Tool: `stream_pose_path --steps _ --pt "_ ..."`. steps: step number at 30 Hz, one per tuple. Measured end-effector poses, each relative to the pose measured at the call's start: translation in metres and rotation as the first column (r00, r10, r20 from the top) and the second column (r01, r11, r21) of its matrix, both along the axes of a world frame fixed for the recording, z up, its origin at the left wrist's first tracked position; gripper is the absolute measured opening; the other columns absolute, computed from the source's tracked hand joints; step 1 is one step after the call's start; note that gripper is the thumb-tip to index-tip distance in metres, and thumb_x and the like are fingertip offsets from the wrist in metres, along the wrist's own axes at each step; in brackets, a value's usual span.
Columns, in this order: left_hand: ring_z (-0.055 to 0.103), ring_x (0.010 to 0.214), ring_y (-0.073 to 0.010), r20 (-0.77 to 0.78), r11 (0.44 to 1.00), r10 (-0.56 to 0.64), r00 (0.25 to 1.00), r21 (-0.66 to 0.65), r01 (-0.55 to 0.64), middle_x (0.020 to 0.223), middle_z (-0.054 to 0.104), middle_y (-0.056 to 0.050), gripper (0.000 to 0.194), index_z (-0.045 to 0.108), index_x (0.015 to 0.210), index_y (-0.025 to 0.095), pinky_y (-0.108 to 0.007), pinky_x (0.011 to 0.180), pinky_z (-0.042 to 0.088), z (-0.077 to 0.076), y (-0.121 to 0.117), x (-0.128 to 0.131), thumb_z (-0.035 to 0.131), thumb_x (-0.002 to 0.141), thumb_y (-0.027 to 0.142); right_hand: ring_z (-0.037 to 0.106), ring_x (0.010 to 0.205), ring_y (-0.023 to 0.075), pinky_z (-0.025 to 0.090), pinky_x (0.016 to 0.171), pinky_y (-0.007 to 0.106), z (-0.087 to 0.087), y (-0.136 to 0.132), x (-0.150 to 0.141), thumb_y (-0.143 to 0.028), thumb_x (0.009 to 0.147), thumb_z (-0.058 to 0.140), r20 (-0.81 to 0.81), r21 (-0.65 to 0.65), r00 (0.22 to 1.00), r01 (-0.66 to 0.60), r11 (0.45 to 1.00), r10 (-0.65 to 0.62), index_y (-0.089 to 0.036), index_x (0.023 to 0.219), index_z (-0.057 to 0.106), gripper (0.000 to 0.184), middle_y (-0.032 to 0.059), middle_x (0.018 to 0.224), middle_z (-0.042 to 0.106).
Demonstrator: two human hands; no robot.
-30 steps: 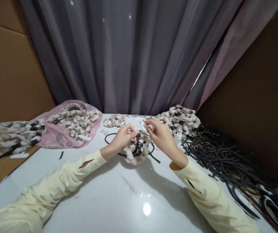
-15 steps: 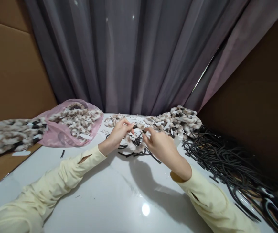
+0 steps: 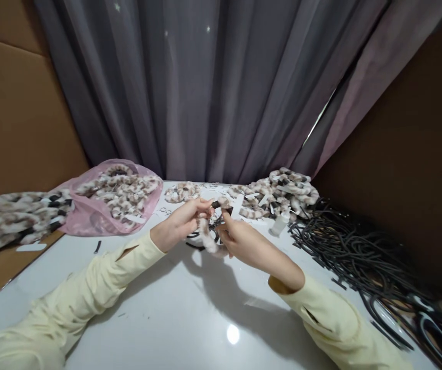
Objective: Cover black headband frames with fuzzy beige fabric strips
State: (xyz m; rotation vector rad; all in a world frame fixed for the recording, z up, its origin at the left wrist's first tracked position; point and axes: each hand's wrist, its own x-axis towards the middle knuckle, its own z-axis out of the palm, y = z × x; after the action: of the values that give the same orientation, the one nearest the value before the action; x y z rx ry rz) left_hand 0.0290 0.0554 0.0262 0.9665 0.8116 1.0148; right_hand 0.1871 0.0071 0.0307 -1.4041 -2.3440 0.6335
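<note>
Between my two hands hangs a fluffy white-and-brown ring (image 3: 206,235), like a plush cord bent into a loop, with dark sections near its top. My left hand (image 3: 180,221) pinches the loop's upper left side at a dark part. On the upper right, my right hand (image 3: 246,241) is closed on the same loop, its fingers near another dark piece. A white strip (image 3: 237,205) sticks up beside my right fingers. Black cords and small metal rings lie on the table behind the loop, partly hidden by it and my hands.
A pink plastic bag (image 3: 90,218) of fluffy loops lies at the left, beside more loops (image 3: 20,210). Further fluffy loops (image 3: 292,187) are heaped at the back right, near a small clear bottle (image 3: 280,223). Black cords (image 3: 344,246) pile along the right. Cardboard walls (image 3: 16,113) flank the white table (image 3: 190,318).
Both hands have shifted slightly down and toward me with the fluffy ring. My right hand has turned, so the white strip and the clear bottle now show more plainly.
</note>
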Motion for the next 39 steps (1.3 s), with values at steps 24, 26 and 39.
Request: stream_pose_path --steps 24,26,39 --pt "0.049 0.05 -0.0083 -0.292 0.581 0.545 0.786 0.807 -0.103 0.058 0.052 0.005 0.014 0.046 0.076 0.019 -0.018 0.049 0.036 0.001 -0.025 0.005 0.056 0.083 0.026 0.037 0.037 0.0072 0.031 0.045 0.02 -0.01 0.008 -0.018 -0.028 0.091 0.035 -0.52 0.012 0.853 0.062 0.998 -0.046 -0.019 0.056 0.041 0.037 -0.0056 0.039 0.041" --pt "0.049 0.052 -0.0088 -0.26 0.403 0.648 0.716 0.914 -0.033 0.06 0.052 0.005 0.012 0.047 0.076 0.019 -0.019 0.051 0.037 -0.002 -0.025 0.004 0.055 0.083 0.022 0.037 0.038 0.007 0.031 0.047 0.02 -0.003 0.003 -0.015 -0.027 0.091 0.036 -0.496 -0.003 0.868 -0.01 1.0 0.007 -0.018 0.058 0.044 0.035 -0.0065 0.04 0.04" --pt "0.047 0.066 -0.0163 -0.017 -0.223 0.772 0.636 0.929 0.295 0.068 0.051 0.0 0.015 0.047 0.09 0.02 -0.028 0.067 0.041 -0.005 -0.017 -0.002 0.04 0.087 0.007 0.039 0.046 0.0082 0.025 0.05 0.022 0.022 -0.009 -0.004 -0.023 0.089 0.041 -0.127 0.169 0.99 -0.045 0.985 0.067 -0.019 0.061 0.039 0.029 -0.0037 0.051 0.045"
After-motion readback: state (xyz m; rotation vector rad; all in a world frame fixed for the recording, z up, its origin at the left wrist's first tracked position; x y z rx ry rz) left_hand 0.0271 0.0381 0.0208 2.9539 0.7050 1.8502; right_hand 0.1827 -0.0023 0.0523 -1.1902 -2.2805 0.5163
